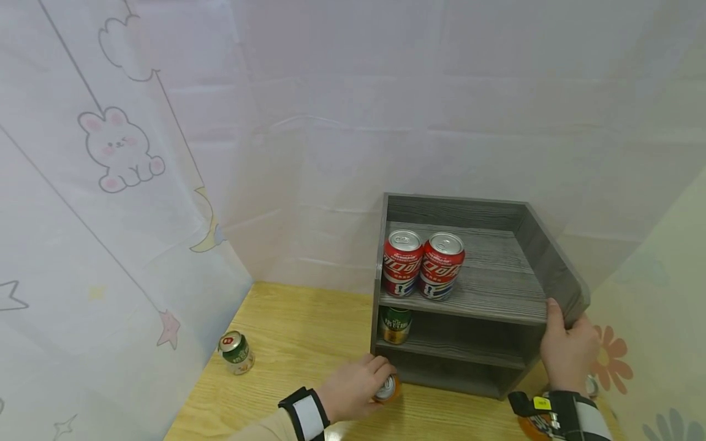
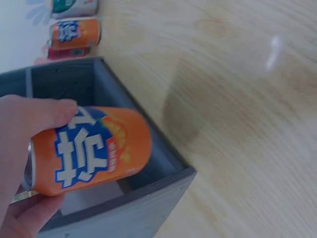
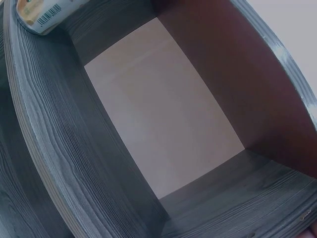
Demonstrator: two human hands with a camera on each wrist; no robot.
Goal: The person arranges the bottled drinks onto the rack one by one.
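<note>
My left hand [image 1: 355, 387] grips an orange soda can [image 2: 124, 141] with blue-and-white lettering. In the left wrist view the can lies across the lower corner opening of a grey wood-grain shelf unit [image 1: 491, 257], overlapping it. My right hand [image 1: 570, 355] holds the unit's right side panel, thumb on the inner face. Two red cola cans, one left [image 1: 402, 269] and one right [image 1: 441, 269], stand side by side on the top level, at its left. Under them, a green-and-gold can [image 1: 396, 326] stands at the left of the middle level.
A green-and-white can [image 1: 237, 354] stands on the wooden table [image 1: 298, 318] at the left. Beside the unit's right side are another orange can [image 2: 86, 33], a red can [image 2: 69, 53] and a green-and-silver can [image 2: 74, 7]. A pale printed curtain [image 1: 331, 122] hangs behind.
</note>
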